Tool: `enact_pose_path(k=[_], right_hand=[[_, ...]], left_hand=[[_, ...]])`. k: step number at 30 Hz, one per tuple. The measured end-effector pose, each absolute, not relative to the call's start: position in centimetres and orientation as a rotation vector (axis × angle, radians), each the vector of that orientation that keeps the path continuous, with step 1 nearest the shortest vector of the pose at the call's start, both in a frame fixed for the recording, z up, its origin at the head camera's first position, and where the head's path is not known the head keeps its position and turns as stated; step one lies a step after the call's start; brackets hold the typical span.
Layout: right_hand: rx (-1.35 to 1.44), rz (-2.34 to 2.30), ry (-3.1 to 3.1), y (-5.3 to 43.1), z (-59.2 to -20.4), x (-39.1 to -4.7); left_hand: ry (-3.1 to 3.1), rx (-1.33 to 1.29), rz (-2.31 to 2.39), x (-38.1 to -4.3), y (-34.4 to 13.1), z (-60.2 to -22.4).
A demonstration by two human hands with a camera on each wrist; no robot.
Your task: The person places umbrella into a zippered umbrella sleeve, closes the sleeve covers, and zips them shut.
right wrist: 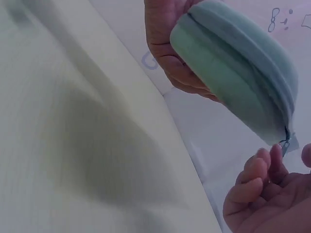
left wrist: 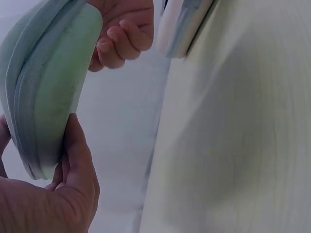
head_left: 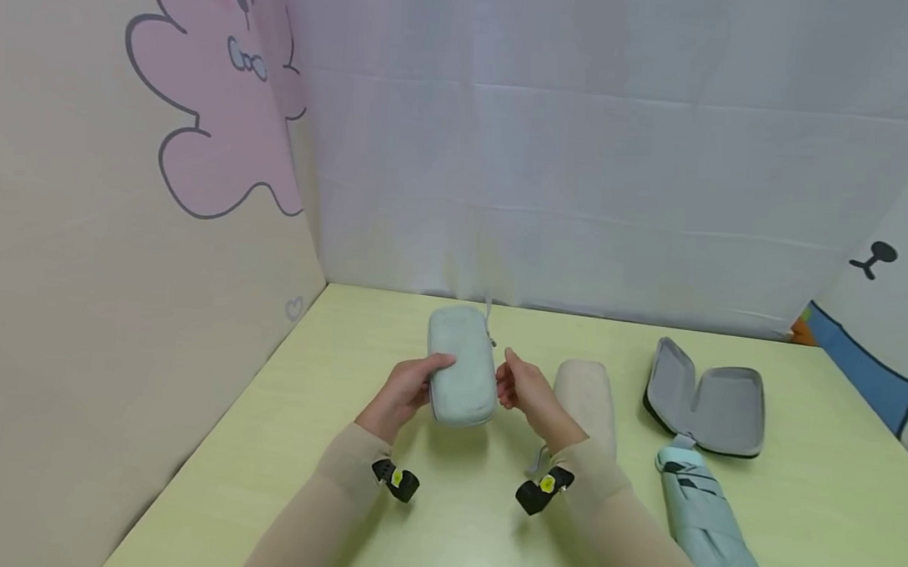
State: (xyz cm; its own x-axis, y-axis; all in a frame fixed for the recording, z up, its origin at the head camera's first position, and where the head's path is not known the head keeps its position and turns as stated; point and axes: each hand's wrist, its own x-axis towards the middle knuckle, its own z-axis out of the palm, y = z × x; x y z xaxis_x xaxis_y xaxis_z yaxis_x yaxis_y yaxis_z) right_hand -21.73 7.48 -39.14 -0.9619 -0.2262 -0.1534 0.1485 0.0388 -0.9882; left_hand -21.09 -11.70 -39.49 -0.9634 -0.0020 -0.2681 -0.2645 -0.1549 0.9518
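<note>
A pale green zip-up pouch (head_left: 462,367), perhaps a pencil case, is held up above the table in my left hand (head_left: 408,390). The thumb lies over its front face, and in the left wrist view the fingers (left wrist: 77,160) wrap its lower end. A zip runs along the side of the pouch (right wrist: 228,73). Its small zip pull (right wrist: 285,142) hangs at the end nearer my right hand (head_left: 527,392). That hand is beside the pouch, fingers loosely bent and thumb apart, with the fingertips (right wrist: 276,154) close to the pull and nothing gripped between them.
A beige oblong case (head_left: 588,397) lies just beyond my right wrist, partly covered by the forearm. Farther right are an opened grey hard-shell case (head_left: 729,406) and a folded light green umbrella (head_left: 705,509). A white curtain (head_left: 577,196) hangs behind the table's back edge.
</note>
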Motion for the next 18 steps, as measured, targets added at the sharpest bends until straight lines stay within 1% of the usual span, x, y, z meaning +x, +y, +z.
enact_pose_path(k=[4,9,18], right_hand=[[-0.008,-2.066,1.933,8.0,-38.7,-22.2],[-0.043,-2.121,1.752,8.7,-38.8,-22.8],[-0.043,-2.187,1.567,9.7,-38.9,-22.6]], left_hand=[[1.909,-0.226,2.233,-20.7,-10.5,-39.0],[1.922,-0.152,2.204,-20.4,-9.6,-38.9],[1.884,-0.118,2.184,-20.2,-8.8,-39.2]])
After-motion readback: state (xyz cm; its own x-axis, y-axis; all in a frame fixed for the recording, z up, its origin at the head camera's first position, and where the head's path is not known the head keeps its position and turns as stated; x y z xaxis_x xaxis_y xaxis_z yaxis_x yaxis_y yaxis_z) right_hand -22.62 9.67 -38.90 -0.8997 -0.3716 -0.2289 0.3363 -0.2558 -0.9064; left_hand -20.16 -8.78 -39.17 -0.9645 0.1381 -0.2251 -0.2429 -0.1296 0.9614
